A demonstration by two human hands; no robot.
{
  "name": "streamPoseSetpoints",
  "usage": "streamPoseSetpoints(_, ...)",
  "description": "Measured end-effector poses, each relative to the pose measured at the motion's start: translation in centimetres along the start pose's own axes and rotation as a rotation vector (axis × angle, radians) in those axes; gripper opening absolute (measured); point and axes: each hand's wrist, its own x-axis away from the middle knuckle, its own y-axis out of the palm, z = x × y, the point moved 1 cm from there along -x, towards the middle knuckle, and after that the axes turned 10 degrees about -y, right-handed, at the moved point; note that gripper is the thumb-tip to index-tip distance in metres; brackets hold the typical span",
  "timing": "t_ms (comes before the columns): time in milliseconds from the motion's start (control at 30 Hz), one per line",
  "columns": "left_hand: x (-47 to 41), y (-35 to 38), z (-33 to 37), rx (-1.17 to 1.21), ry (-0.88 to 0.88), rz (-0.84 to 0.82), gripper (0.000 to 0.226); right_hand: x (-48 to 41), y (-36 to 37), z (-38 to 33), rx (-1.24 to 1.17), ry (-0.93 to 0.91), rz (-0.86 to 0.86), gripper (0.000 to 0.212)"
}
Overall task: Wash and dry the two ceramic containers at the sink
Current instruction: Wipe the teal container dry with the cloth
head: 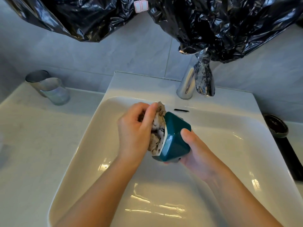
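Observation:
A teal ceramic container (176, 138) with a white inside is held tipped on its side over the white sink (229, 145). My right hand (195, 149) grips it from below and behind, thumb on its upper face. My left hand (136, 128) holds a crumpled grey-beige cloth (157, 128) pressed into the container's mouth, which faces left. A second, dark ceramic container (276, 126) stands on the sink's right rim.
A chrome tap (188, 84) wrapped partly in black plastic rises behind the basin. Black plastic sheeting (213, 22) hangs over the wall above. A clear glass (55, 91) with a metal cup behind it stands on the counter at left. A dark strip lies along the right edge.

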Motion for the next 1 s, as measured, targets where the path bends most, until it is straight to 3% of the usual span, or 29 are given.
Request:
streamPoseSetpoints(167,0.4,0.8,-1.0,-0.106,0.308,-0.443,0.049,0.0,-1.2,-0.3,-0.174,-0.052,0.097,0.084)
streamPoseSetpoints(267,-0.1,1.1,-0.7,-0.175,0.496,-0.416,0.043,0.0,-1.5,-0.1,-0.149,0.021,0.072,0.069)
streamPoseSetpoints(367,-0.3,1.1,-0.6,-0.162,0.573,-0.369,0.035,0.1,-1.4,0.0,-0.064,0.061,0.067,0.079)
streamPoseSetpoints(567,-0.8,1.4,-1.5,-0.254,0.303,-0.226,0.039,-0.1,-1.5,0.0,0.097,-0.080,0.059,0.093)
streamPoseSetpoints(867,-0.3,1.8,-2.3,-0.222,-0.085,-0.276,0.051,-0.6,-1.6,-0.2,-0.004,-0.320,0.152,0.110)
streamPoseSetpoints(1000,0.6,2.3,-2.5,-0.196,-0.240,-0.338,0.054,-0.9,-2.1,-0.3,0.059,-0.408,0.273,0.087)
